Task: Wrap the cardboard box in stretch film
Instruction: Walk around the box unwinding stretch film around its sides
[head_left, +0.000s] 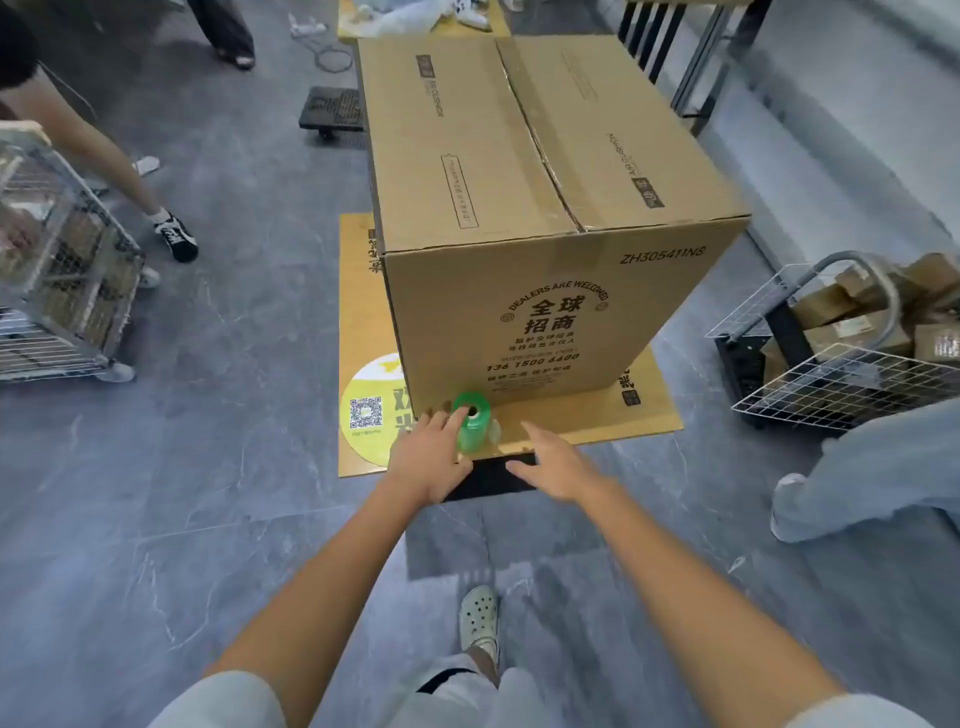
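Observation:
A large brown cardboard box (540, 218) with black printing stands on a flat cardboard sheet (613, 410) on the floor. In front of its near face a green roll of stretch film (471, 422) stands upright. My left hand (428, 457) reaches to the roll, fingers spread, a fingertip touching its top rim. My right hand (553, 462) hovers open just right of the roll, not touching it. No film is seen on the box.
A wire cage cart (62, 260) stands at left beside a person's leg (104, 156). A wire basket trolley (841, 358) with small boxes is at right. A black dolly (332, 111) lies behind the box. Another person's trouser leg (872, 467) is near right.

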